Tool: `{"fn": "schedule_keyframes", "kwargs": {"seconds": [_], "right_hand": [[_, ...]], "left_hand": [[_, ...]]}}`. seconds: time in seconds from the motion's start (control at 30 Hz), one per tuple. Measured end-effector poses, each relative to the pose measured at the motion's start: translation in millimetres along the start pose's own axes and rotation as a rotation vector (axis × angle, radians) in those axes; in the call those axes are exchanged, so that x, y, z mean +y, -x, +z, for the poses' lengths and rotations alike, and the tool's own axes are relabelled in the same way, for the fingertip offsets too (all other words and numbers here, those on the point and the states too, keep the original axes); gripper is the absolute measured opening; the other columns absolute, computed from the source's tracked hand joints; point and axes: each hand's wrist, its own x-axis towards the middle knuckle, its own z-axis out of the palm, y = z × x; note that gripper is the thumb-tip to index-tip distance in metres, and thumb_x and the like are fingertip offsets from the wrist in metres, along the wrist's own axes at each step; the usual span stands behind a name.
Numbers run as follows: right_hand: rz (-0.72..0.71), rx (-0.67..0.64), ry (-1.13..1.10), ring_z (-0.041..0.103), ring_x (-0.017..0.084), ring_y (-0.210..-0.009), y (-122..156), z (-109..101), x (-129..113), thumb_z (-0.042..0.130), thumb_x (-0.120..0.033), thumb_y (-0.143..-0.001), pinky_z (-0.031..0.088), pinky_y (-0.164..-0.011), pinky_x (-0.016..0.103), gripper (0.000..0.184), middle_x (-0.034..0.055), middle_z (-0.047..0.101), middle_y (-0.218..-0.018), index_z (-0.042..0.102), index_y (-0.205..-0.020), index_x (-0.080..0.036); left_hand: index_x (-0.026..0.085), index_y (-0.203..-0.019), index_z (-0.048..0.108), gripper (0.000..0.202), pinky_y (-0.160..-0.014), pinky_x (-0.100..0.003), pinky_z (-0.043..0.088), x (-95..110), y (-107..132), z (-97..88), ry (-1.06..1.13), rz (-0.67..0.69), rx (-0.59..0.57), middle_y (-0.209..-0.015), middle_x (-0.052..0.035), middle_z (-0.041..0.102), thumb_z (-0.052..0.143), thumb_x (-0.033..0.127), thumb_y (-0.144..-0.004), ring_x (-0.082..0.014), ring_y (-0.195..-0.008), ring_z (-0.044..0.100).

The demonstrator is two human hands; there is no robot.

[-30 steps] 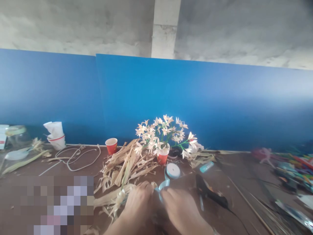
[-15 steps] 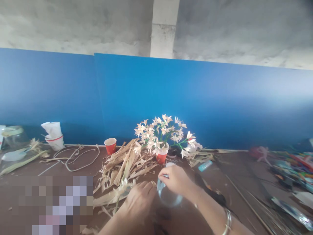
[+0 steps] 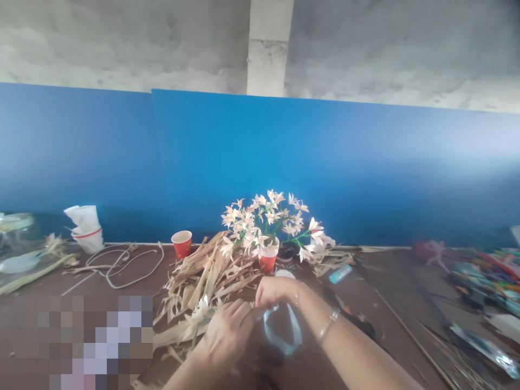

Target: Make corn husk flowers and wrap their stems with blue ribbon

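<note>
It looks like a craft workshop, with dried husks (image 3: 213,265), pale flowers (image 3: 272,217) in a cup (image 3: 267,264) and looped ribbon (image 3: 280,345) on a brown counter (image 3: 371,279) below blue panels (image 3: 284,151) and bare concrete (image 3: 162,43).

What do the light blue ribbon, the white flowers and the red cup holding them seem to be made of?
Ribbon: probably thin satin or similar synthetic; it looks slightly sheer with pale highlights, though blurred.
Flowers: perhaps dried plant husk or paper; matte, creamy surfaces resembling the dry strips nearby.
Cup: likely coated paper; smooth red wall, paler top band.
</note>
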Motion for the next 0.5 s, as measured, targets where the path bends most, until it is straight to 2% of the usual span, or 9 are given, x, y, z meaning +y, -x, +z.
{"fn": "schedule_keyframes", "kwargs": {"seconds": [0.13, 0.27, 0.33, 0.4, 0.47, 0.5], "right_hand": [[-0.002, -0.020, -0.007, 0.040, 0.005, -0.042, -4.2, 0.0, 2.7, 0.065, -0.009, -0.057, 0.033, -0.042, 0.016, 0.011, -0.0078, 0.050, -0.043, 0.073, -0.062, -0.015], [-0.068, 0.067, -0.004, 0.048, 0.007, -0.044, 2.4, -2.8, 2.0, 0.069, -0.012, -0.055, 0.037, -0.045, 0.017, 0.008, -0.0064, 0.056, -0.044, 0.073, -0.061, -0.017], [-0.127, 0.156, -0.006, 0.056, 0.011, -0.052, 10.2, -5.4, 1.0, 0.069, -0.012, -0.056, 0.042, -0.051, 0.019, 0.013, -0.0040, 0.064, -0.054, 0.073, -0.066, -0.018], [-0.198, 0.291, -0.011, 0.063, 0.014, -0.068, 20.4, -6.2, -0.5, 0.064, -0.010, -0.060, 0.046, -0.061, 0.021, 0.023, -0.0003, 0.071, -0.073, 0.074, -0.079, -0.019], [-0.275, 0.454, -0.017, 0.062, 0.016, -0.087, 31.4, -2.6, -1.7, 0.055, -0.008, -0.067, 0.045, -0.076, 0.024, 0.032, 0.0023, 0.071, -0.096, 0.071, -0.092, -0.020], [-0.312, 0.523, -0.014, 0.061, 0.016, -0.092, 36.4, 1.3, -2.1, 0.051, -0.007, -0.069, 0.043, -0.081, 0.025, 0.033, 0.0023, 0.069, -0.100, 0.070, -0.093, -0.020]], "left_hand": [[0.018, -0.107, 0.055, 0.029, -0.050, -0.028, 0.043, 1.3, -0.5, 0.1, 0.010, -0.032, -0.028, -0.065, -0.0011, 0.060, 0.030, 0.016, -0.093, -0.0169, -0.056, 0.056], [0.018, -0.095, 0.060, 0.027, -0.052, -0.028, 0.045, -0.5, 1.1, 1.7, 0.029, -0.084, -0.053, -0.066, -0.0025, 0.061, 0.035, 0.012, -0.088, -0.0174, -0.057, 0.057], [0.018, -0.089, 0.062, 0.027, -0.053, -0.027, 0.046, -2.3, 1.4, 2.0, 0.048, -0.136, -0.052, -0.067, -0.0035, 0.062, 0.036, 0.009, -0.086, -0.0175, -0.059, 0.059], [0.018, -0.083, 0.063, 0.027, -0.055, -0.026, 0.048, -4.1, 1.2, 1.6, 0.068, -0.201, -0.033, -0.068, -0.0038, 0.062, 0.038, 0.008, -0.085, -0.0169, -0.061, 0.060], [0.018, -0.080, 0.063, 0.027, -0.059, -0.026, 0.050, -5.3, 0.8, 0.7, 0.080, -0.247, -0.010, -0.068, -0.0040, 0.062, 0.039, 0.007, -0.084, -0.0167, -0.064, 0.061], [0.018, -0.081, 0.063, 0.027, -0.061, -0.026, 0.051, -5.5, 0.4, 0.0, 0.081, -0.262, -0.001, -0.069, -0.0043, 0.063, 0.039, 0.007, -0.084, -0.0170, -0.066, 0.062]]}}
